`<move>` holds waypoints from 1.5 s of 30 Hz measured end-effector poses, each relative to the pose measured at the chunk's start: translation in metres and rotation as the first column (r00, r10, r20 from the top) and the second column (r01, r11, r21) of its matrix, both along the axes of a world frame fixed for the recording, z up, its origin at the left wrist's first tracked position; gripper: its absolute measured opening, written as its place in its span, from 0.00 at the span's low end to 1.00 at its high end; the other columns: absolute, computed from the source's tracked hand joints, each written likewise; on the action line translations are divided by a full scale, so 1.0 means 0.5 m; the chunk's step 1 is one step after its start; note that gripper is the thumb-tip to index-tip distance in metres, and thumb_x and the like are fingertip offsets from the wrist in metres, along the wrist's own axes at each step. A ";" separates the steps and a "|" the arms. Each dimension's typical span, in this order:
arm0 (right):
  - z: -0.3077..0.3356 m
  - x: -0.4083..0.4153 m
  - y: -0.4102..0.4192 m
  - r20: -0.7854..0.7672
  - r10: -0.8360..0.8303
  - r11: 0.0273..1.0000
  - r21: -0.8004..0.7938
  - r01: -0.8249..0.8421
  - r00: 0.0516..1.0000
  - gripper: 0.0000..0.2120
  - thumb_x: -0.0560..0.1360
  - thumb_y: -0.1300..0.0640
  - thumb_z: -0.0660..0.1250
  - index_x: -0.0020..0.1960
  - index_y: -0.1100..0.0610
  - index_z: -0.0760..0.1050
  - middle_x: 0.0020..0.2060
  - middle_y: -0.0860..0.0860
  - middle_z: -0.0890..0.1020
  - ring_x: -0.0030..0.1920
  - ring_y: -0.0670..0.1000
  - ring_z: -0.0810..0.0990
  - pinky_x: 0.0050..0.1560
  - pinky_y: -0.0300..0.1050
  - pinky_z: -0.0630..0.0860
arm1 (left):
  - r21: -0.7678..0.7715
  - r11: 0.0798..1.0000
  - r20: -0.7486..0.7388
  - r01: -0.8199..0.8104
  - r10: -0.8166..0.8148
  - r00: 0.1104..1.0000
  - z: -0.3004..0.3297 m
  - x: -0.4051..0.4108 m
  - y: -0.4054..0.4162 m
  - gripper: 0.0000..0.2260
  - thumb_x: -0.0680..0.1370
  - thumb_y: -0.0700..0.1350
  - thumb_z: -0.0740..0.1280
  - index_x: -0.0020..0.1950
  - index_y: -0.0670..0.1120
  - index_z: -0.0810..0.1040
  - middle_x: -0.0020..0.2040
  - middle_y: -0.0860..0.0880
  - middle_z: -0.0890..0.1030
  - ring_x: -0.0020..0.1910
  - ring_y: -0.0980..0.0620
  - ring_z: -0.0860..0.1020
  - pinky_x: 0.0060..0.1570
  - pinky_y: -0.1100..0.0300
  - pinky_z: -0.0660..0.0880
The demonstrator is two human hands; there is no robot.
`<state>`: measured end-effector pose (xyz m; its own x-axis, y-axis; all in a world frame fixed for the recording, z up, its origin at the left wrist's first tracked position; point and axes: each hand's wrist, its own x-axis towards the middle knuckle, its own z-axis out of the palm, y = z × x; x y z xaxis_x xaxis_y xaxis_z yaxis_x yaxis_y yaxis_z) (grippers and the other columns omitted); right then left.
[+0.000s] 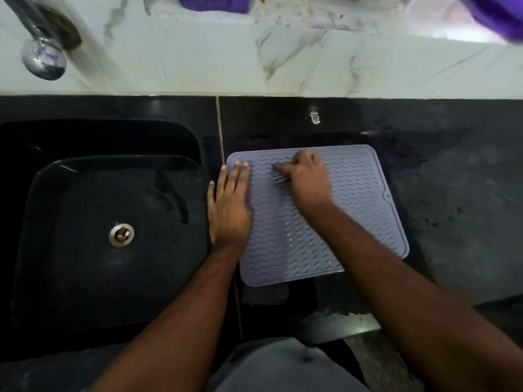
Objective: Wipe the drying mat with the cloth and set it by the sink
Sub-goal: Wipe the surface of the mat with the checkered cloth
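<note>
A grey ribbed drying mat (356,219) lies flat on the black counter, just right of the sink (70,264). My left hand (229,205) rests flat with straight fingers on the mat's left edge, partly over the counter. My right hand (308,182) is on the far middle of the mat, its fingers curled over a small dark grey cloth (280,176) that is blurred and mostly hidden beneath them. Wet streaks shine on the middle of the mat.
The black sink has a metal drain (121,235) and a chrome tap (42,58) above its far left. A marble-tiled ledge (283,66) runs behind the counter, with purple fabric (498,12) on it. Black counter (458,179) extends right of the mat.
</note>
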<state>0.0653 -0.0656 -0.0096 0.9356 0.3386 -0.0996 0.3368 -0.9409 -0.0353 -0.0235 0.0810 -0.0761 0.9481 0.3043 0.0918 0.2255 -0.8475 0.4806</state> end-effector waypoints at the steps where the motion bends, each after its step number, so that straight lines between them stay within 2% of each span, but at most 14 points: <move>1: -0.004 -0.015 0.027 -0.005 0.048 0.997 0.057 -0.048 0.999 0.20 0.79 0.50 0.67 0.70 0.41 0.72 0.60 0.52 0.71 0.60 0.55 0.69 0.61 0.53 0.72 | -0.014 1.000 -0.010 0.015 -0.015 1.000 0.001 -0.001 -0.002 0.33 0.77 0.43 0.53 0.83 0.53 0.54 0.83 0.53 0.57 0.82 0.52 0.52 0.80 0.45 0.52; 4: -0.037 -0.079 0.095 -0.041 0.100 0.994 0.044 -0.098 0.994 0.25 0.81 0.51 0.62 0.76 0.41 0.63 0.65 0.54 0.68 0.64 0.57 0.68 0.63 0.55 0.70 | -0.106 0.994 -0.011 -0.015 0.014 1.000 0.000 0.004 -0.001 0.32 0.79 0.40 0.56 0.83 0.48 0.53 0.83 0.51 0.58 0.82 0.56 0.54 0.80 0.45 0.51; 6: -0.044 -0.098 0.094 0.008 0.105 0.994 -0.020 -0.105 0.994 0.27 0.81 0.53 0.60 0.78 0.43 0.60 0.68 0.55 0.67 0.67 0.57 0.67 0.64 0.56 0.67 | -0.063 0.997 -0.024 -0.044 0.042 0.999 -0.010 0.002 -0.001 0.30 0.80 0.41 0.56 0.83 0.47 0.56 0.83 0.50 0.58 0.81 0.56 0.56 0.80 0.45 0.50; 9: -0.028 -0.050 0.014 0.024 0.163 0.986 -0.051 -0.162 0.986 0.25 0.80 0.51 0.60 0.76 0.41 0.63 0.67 0.54 0.67 0.66 0.57 0.67 0.64 0.55 0.66 | 0.067 0.997 -0.061 -0.048 0.052 0.997 -0.019 0.008 -0.008 0.27 0.83 0.49 0.52 0.82 0.46 0.58 0.83 0.47 0.58 0.82 0.52 0.56 0.81 0.46 0.48; 12: -0.014 0.006 -0.092 0.005 0.123 0.987 -0.108 -0.122 0.992 0.23 0.81 0.51 0.61 0.74 0.37 0.66 0.63 0.54 0.68 0.63 0.57 0.68 0.62 0.55 0.68 | 0.104 0.992 -0.076 -0.065 0.074 0.994 -0.015 0.010 -0.014 0.28 0.84 0.56 0.48 0.82 0.45 0.59 0.82 0.43 0.60 0.81 0.47 0.57 0.80 0.43 0.49; 16: -0.010 0.068 -0.213 0.018 0.054 0.980 -0.194 -0.049 0.998 0.25 0.79 0.53 0.67 0.72 0.35 0.68 0.61 0.54 0.69 0.62 0.58 0.69 0.61 0.56 0.70 | 0.145 0.987 -0.085 -0.070 0.083 0.993 -0.006 0.008 -0.020 0.33 0.83 0.64 0.51 0.82 0.45 0.59 0.82 0.43 0.59 0.82 0.46 0.54 0.80 0.43 0.48; 19: 0.001 0.085 -0.213 0.010 -0.008 0.972 -0.233 0.010 1.000 0.19 0.79 0.55 0.66 0.67 0.39 0.75 0.61 0.54 0.70 0.62 0.58 0.70 0.61 0.56 0.70 | 0.184 0.981 -0.113 -0.056 0.077 0.991 0.006 0.005 -0.027 0.37 0.81 0.69 0.54 0.83 0.47 0.57 0.82 0.47 0.62 0.82 0.47 0.55 0.81 0.46 0.43; 22: 0.007 0.073 -0.157 0.023 -0.031 0.994 -0.100 0.033 0.999 0.14 0.80 0.54 0.64 0.63 0.46 0.78 0.62 0.55 0.71 0.63 0.60 0.69 0.61 0.57 0.69 | 0.287 0.957 -0.166 0.042 0.007 0.986 0.017 0.009 -0.035 0.36 0.81 0.70 0.52 0.82 0.50 0.59 0.80 0.47 0.65 0.80 0.44 0.60 0.80 0.44 0.45; 25: -0.010 0.032 -0.083 -0.010 0.124 0.988 0.093 -0.123 0.992 0.20 0.81 0.53 0.61 0.71 0.42 0.70 0.66 0.55 0.69 0.65 0.59 0.68 0.64 0.57 0.69 | 0.387 0.911 -0.307 0.145 -0.021 0.951 0.048 0.033 -0.032 0.36 0.79 0.71 0.49 0.81 0.52 0.62 0.80 0.45 0.66 0.78 0.43 0.62 0.79 0.42 0.47; 28: -0.041 0.002 -0.059 -0.034 0.243 0.969 0.059 -0.240 0.970 0.22 0.81 0.53 0.60 0.74 0.41 0.67 0.71 0.52 0.68 0.68 0.57 0.66 0.65 0.56 0.66 | 0.434 0.869 -0.466 0.238 -0.009 0.885 0.086 0.067 -0.028 0.38 0.77 0.74 0.49 0.82 0.54 0.59 0.80 0.47 0.64 0.79 0.44 0.61 0.79 0.40 0.44; 30: -0.040 0.020 -0.091 0.000 0.245 0.969 0.026 -0.244 0.970 0.23 0.80 0.54 0.62 0.74 0.40 0.67 0.68 0.51 0.69 0.66 0.56 0.67 0.63 0.56 0.66 | 0.443 0.861 -0.521 0.250 0.020 0.853 0.102 0.085 -0.031 0.39 0.76 0.74 0.51 0.81 0.54 0.60 0.81 0.47 0.64 0.80 0.43 0.59 0.79 0.40 0.43; 36: -0.031 0.107 -0.259 0.046 0.128 0.989 -0.078 -0.124 0.991 0.26 0.79 0.55 0.66 0.72 0.34 0.67 0.58 0.51 0.70 0.57 0.55 0.69 0.56 0.53 0.69 | 0.468 0.850 -0.594 0.242 0.100 0.798 0.127 0.118 -0.059 0.37 0.73 0.74 0.61 0.73 0.52 0.73 0.74 0.45 0.73 0.79 0.43 0.62 0.79 0.40 0.43; 40: -0.033 0.141 -0.364 0.105 -0.035 0.995 -0.087 0.044 0.994 0.19 0.81 0.50 0.60 0.68 0.32 0.72 0.57 0.50 0.72 0.58 0.56 0.70 0.55 0.54 0.69 | 0.471 0.840 -0.636 0.270 0.112 0.764 0.128 0.145 -0.071 0.35 0.71 0.74 0.65 0.65 0.50 0.79 0.70 0.43 0.77 0.78 0.44 0.64 0.80 0.42 0.44; 45: -0.018 0.155 -0.429 0.112 -0.253 0.958 -0.109 0.265 0.961 0.16 0.83 0.49 0.57 0.66 0.41 0.77 0.58 0.52 0.72 0.60 0.57 0.69 0.58 0.56 0.68 | 0.453 0.849 -0.626 0.272 0.086 0.775 0.126 0.147 -0.064 0.34 0.70 0.74 0.65 0.62 0.49 0.80 0.67 0.44 0.79 0.76 0.44 0.67 0.80 0.42 0.46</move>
